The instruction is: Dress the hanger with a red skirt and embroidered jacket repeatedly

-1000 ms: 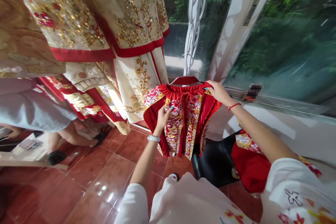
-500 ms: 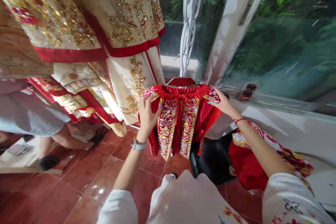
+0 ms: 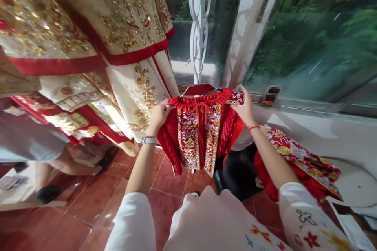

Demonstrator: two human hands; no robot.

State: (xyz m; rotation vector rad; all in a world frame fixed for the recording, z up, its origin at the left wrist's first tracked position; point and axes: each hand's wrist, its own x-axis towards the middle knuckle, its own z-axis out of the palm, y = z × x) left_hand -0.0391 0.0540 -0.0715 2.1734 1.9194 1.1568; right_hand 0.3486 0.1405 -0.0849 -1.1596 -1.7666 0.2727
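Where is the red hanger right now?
In the head view, the red hanger sits just above centre, at the neckline of the held red garment, between the left hand and right hand.

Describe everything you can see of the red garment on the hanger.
The garment is bright red, its gathered neckline tied in a bow. Two front panels, gold-edged with silver and gold patterning that looks embroidered, hang side by side; red cloth shows between them. The pleated sides look satiny. It hangs upright on the hanger, front toward the camera, above the tiled floor. The right hand holds one patterned shoulder; the left hand pinches the other. Its back is hidden.
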